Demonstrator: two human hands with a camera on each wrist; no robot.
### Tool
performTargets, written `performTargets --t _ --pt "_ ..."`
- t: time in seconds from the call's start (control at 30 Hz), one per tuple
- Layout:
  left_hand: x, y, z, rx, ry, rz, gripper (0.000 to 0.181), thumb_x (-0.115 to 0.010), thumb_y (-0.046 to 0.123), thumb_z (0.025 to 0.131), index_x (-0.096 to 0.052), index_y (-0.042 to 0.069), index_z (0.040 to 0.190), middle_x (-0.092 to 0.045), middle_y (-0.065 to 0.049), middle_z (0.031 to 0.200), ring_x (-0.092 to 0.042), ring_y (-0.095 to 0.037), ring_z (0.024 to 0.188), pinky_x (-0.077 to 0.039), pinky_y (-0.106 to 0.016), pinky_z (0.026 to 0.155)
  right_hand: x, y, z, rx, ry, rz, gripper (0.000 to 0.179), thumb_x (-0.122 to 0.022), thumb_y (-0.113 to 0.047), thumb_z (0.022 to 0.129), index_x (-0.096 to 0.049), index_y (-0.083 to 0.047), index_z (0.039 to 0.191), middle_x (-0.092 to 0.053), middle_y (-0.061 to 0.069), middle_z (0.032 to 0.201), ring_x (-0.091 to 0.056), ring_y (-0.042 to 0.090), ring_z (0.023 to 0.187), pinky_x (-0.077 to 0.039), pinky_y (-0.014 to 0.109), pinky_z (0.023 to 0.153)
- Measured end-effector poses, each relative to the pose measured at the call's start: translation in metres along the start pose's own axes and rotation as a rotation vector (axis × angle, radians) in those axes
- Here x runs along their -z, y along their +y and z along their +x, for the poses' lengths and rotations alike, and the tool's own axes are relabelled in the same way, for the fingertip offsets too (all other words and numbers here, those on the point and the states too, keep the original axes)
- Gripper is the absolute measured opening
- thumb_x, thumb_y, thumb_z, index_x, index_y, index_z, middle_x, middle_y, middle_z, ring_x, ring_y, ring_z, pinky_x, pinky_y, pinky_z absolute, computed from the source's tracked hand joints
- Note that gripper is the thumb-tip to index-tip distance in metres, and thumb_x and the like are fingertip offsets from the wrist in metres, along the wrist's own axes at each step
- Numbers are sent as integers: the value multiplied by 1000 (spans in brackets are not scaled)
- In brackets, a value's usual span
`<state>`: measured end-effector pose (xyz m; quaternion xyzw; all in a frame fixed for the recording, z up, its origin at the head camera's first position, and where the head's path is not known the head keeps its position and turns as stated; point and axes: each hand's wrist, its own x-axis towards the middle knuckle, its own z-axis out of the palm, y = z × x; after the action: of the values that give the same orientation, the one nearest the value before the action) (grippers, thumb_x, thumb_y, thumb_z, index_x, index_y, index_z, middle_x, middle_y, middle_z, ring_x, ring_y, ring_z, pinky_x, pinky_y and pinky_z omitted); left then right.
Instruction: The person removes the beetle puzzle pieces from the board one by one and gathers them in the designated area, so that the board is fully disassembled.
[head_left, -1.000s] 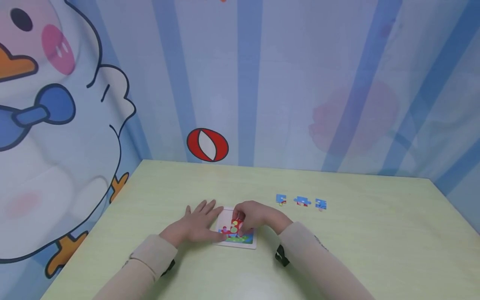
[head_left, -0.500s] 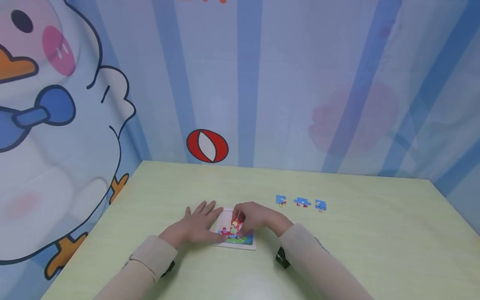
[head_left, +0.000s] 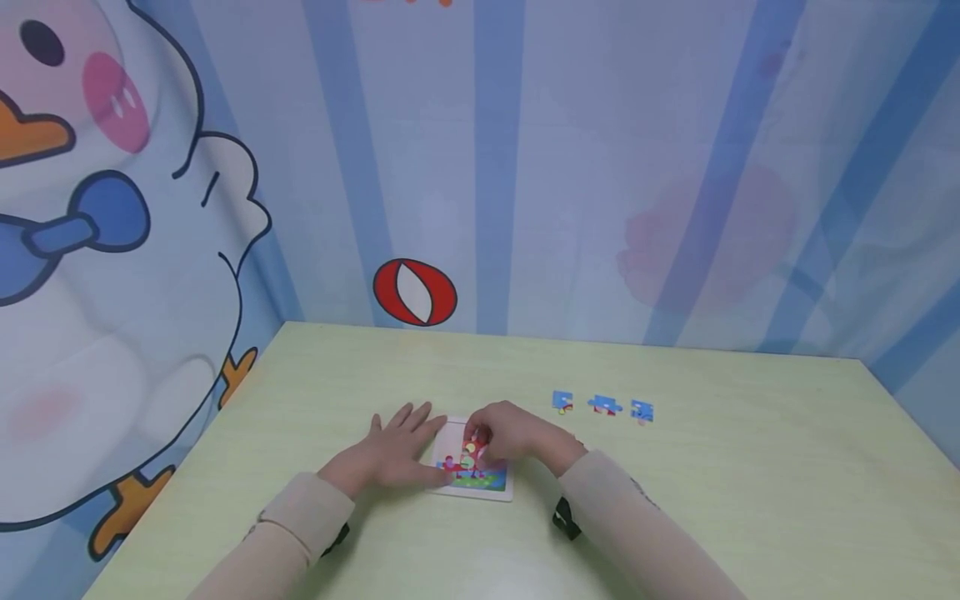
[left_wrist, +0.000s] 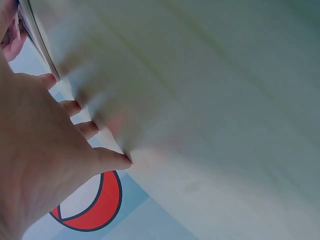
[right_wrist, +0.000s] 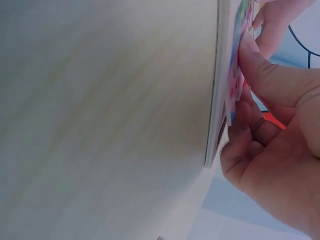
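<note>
A small jigsaw puzzle board with a pale frame lies on the table, its lower part filled with a colourful picture. My left hand is spread flat at the board's left side, thumb over the lower left corner. Its fingers reach straight out in the left wrist view. From the right, my right hand bends over the board, thumb and fingers pinching a red puzzle piece above the filled rows. In the right wrist view the thumb lies on the picture side, and the fingers partly hide the piece.
Three loose blue puzzle pieces, a left one, a middle one and a right one, lie in a row behind the right hand. A striped curtain with cartoon prints hangs along the table's back edge.
Both hands keep nearly the same places. The right fingers shift only very slightly on the red puzzle piece; the loose pieces stay put.
</note>
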<state>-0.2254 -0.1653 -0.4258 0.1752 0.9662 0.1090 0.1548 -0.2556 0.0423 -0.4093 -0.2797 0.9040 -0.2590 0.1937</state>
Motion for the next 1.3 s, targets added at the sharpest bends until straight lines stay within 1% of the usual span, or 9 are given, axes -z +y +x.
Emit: performTargets --t 0.2,0.47,0.6,0.73,0.97,1.13,1.3 --pt "1 1 -2 -5 5 -3 88 -61 61 81 -31 17 152 -18 -11 160 -9 -40 147 -9 -73 107 0 -2 1 -4 13 14 21 -78 -3 77 -68 -12 93 -57 -1 82 -51 16 80 -46 27 71" --pt "2 2 -3 -13 6 -6 88 -61 61 82 -31 16 152 -18 -12 160 -10 -40 146 -9 -73 107 0 -1 -1 -13 11 12 22 -77 -3 78 -68 -12 96 -58 -1 82 -52 15 78 -48 27 69" --pt "2 2 -3 -13 5 -7 88 -61 61 82 -31 17 152 -18 -12 160 -9 -40 146 -9 -73 107 2 1 -2 -13 6 47 21 -75 -2 80 -68 -13 96 -59 -1 83 -53 16 78 -49 27 68" --pt "1 2 -3 -10 7 -4 88 -61 61 81 -32 17 152 -19 -12 160 -10 -40 146 -9 -74 107 2 5 -2 -5 1 87 19 -73 -3 82 -67 -15 94 -59 -1 84 -53 16 78 -49 26 67" --pt "3 3 -3 -11 3 -9 88 -61 61 82 -32 16 152 -19 -12 160 -10 -40 146 -9 -74 107 4 8 -5 19 -9 147 9 -65 -7 90 -66 -15 93 -60 -1 80 -54 13 67 -47 23 60" --pt "2 2 -3 -12 0 -14 88 -61 61 82 -31 17 152 -18 -12 160 -10 -40 146 -8 -74 107 5 9 -6 27 0 178 8 -63 -7 92 -67 -14 94 -60 -1 80 -54 13 67 -46 24 61" --pt "2 2 -2 -8 1 -18 88 -61 61 82 -31 17 152 -18 -11 160 -9 -40 146 -8 -73 107 9 11 -9 43 19 184 10 -62 -8 93 -67 -16 96 -60 -1 85 -55 14 76 -47 26 68"
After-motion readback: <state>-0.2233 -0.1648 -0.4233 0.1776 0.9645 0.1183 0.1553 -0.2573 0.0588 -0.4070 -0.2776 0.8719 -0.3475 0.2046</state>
